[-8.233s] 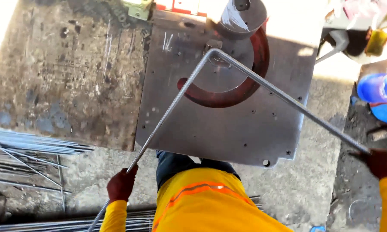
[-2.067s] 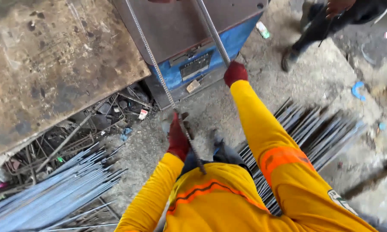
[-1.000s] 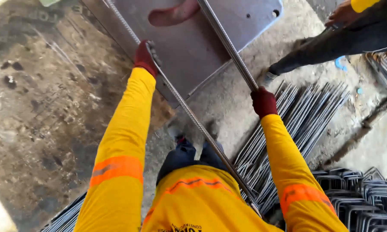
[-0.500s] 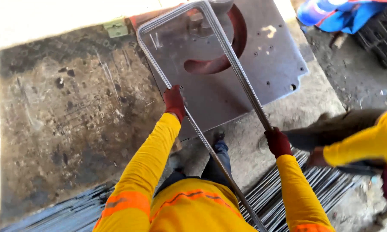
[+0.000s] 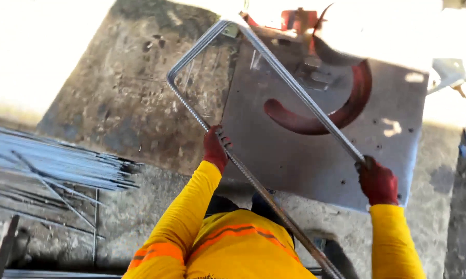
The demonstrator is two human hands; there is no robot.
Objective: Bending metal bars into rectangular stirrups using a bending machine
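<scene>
Both arms reach up from the bottom of the frame in yellow sleeves. The left arm rises from the lower centre, banded with orange near the shoulder, toward the middle of the frame. Its left hand (image 5: pixel 215 149), in a dark red glove, is closed in a grip with the fingers curled to the right. The right arm rises along the lower right edge, forearm nearly vertical. The right hand (image 5: pixel 378 181), also in a dark red glove, is clenched into a fist at right of centre.
</scene>
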